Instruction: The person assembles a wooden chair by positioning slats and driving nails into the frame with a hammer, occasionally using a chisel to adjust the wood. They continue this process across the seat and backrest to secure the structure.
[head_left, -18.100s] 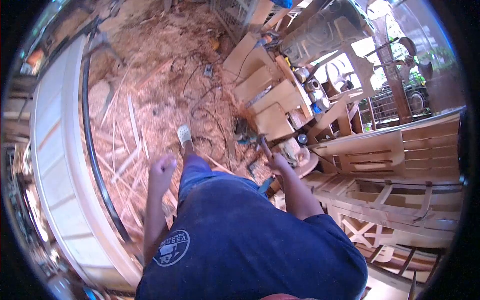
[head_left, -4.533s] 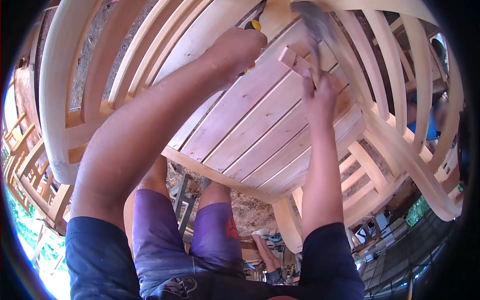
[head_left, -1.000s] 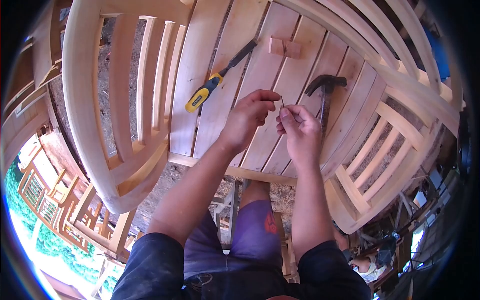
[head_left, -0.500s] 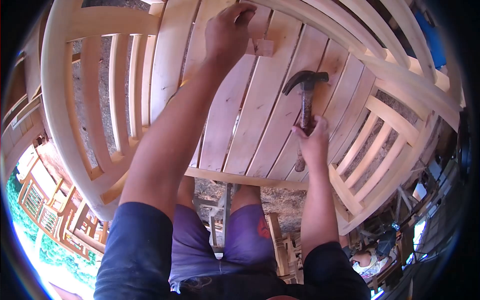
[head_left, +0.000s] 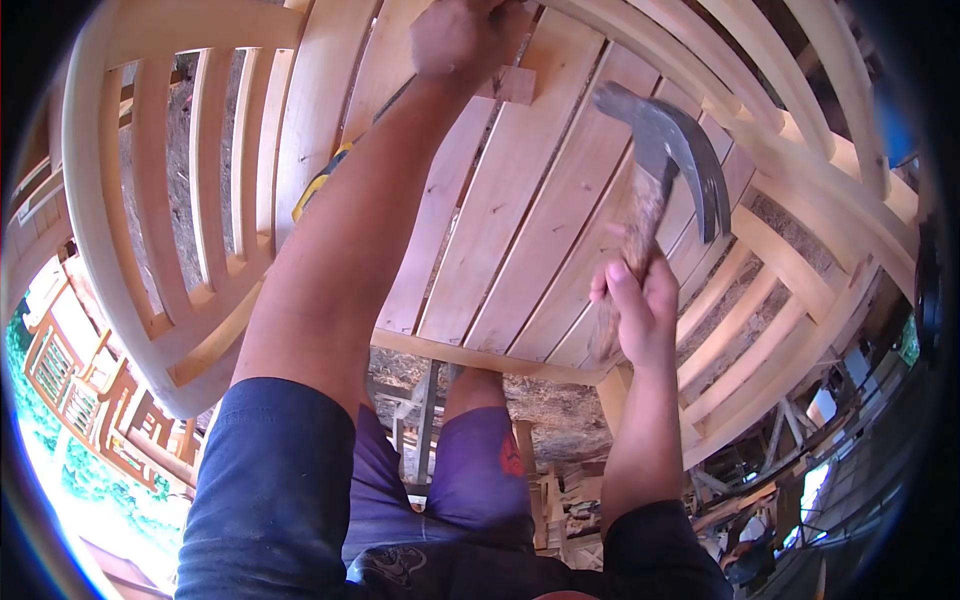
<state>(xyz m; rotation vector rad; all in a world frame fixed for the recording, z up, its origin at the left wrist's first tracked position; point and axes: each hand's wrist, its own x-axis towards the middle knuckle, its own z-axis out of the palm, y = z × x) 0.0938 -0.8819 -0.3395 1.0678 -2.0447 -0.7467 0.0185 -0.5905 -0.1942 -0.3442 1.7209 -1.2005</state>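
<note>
My right hand (head_left: 640, 300) is wrapped round the wooden handle of a claw hammer (head_left: 655, 160). The hammer is lifted above the slatted seat (head_left: 510, 220) of a wooden bench, its claw curving to the right and its face to the upper left. At the top edge of the view my left hand (head_left: 462, 38) is closed near the far side of the seat. Its fingertips are partly cut off, and what they pinch, if anything, is hidden. A small wood block (head_left: 516, 85) sits on the slats just beside that hand.
A yellow and black tool (head_left: 322, 185) lies partly behind my left forearm. Slatted armrests stand at the left (head_left: 205, 170) and right (head_left: 750, 300), with the slatted backrest (head_left: 770, 70) beyond. Other wooden furniture (head_left: 95, 390) stands at the far left; wood scraps (head_left: 575, 500) lie below.
The hammer has been raised toward the camera and turned, its claw swinging from left to right. My left hand has moved slightly upward in the view, and more of the yellow tool shows.
</note>
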